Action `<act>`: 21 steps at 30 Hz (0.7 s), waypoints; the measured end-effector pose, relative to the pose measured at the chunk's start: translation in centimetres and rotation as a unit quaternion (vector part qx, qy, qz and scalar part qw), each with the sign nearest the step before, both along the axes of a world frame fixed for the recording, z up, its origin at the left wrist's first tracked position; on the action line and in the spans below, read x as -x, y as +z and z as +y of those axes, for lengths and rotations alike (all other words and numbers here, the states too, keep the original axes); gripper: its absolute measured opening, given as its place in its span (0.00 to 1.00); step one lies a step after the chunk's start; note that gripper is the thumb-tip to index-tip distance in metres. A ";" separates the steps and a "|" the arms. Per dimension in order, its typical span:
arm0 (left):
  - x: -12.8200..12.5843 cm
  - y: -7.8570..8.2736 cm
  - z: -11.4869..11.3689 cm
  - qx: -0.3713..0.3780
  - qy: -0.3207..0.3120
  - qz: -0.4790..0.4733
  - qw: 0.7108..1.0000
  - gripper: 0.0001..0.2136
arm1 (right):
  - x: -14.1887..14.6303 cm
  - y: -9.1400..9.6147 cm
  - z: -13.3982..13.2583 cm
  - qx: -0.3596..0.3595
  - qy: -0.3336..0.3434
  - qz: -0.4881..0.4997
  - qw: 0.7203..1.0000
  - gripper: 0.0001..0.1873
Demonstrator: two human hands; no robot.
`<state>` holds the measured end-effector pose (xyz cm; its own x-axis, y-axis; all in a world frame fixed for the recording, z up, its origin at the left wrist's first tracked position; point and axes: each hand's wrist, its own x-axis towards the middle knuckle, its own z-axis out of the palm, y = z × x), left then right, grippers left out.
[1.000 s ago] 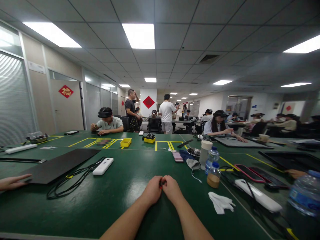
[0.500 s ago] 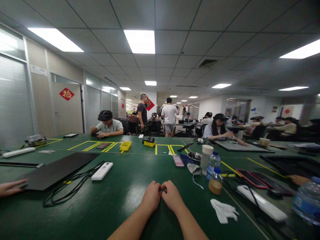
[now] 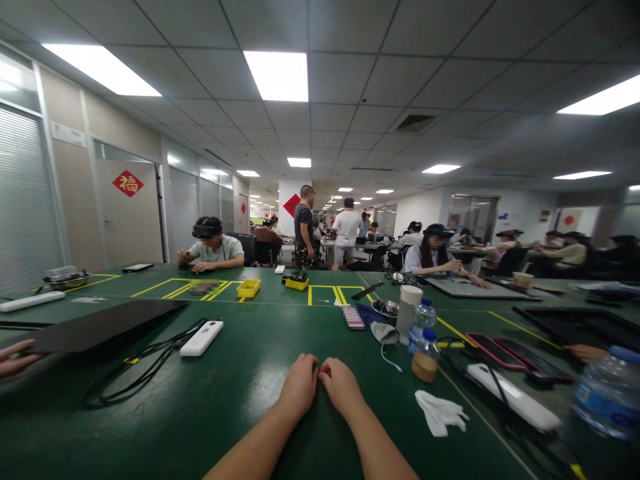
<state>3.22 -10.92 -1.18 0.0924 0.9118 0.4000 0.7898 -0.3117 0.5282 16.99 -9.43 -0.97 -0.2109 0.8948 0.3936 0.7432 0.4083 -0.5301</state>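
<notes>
My left hand (image 3: 301, 383) and my right hand (image 3: 341, 385) are side by side just above or on the green tabletop (image 3: 250, 427), their fingertips almost meeting. Both have curled fingers. If something small is pinched between them, the backs of my hands hide it. Right of my hands lies a white glove (image 3: 441, 412). A white power bank (image 3: 202, 338) with black cables (image 3: 145, 373) lies to the left.
At the left edge another person's hand (image 3: 17, 359) holds a dark flat panel (image 3: 110, 325). Bottles, including one with brown liquid (image 3: 425, 357), a white cup (image 3: 409, 310), phones (image 3: 495, 350) and a large bottle (image 3: 607, 397) stand or lie right. Yellow trays (image 3: 249, 288) sit farther back.
My hands stay close together, with a slightly wider gap between their fingers. At left, the other person's hand has raised the dark panel's near end. A standing person in the background has turned.
</notes>
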 end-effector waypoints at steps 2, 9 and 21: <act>0.2 0.2 0.1 -0.015 -0.021 -0.037 0.999 0.11 | -0.1 0.1 0.2 0.008 0.024 0.066 0.997 0.06; 1.1 0.4 0.6 0.004 -0.075 -0.087 0.993 0.14 | -0.1 0.3 0.8 0.062 0.049 0.198 0.977 0.09; 1.0 0.1 1.2 0.041 -0.059 -0.171 0.983 0.13 | -0.1 -0.1 1.3 0.077 0.044 0.232 0.969 0.10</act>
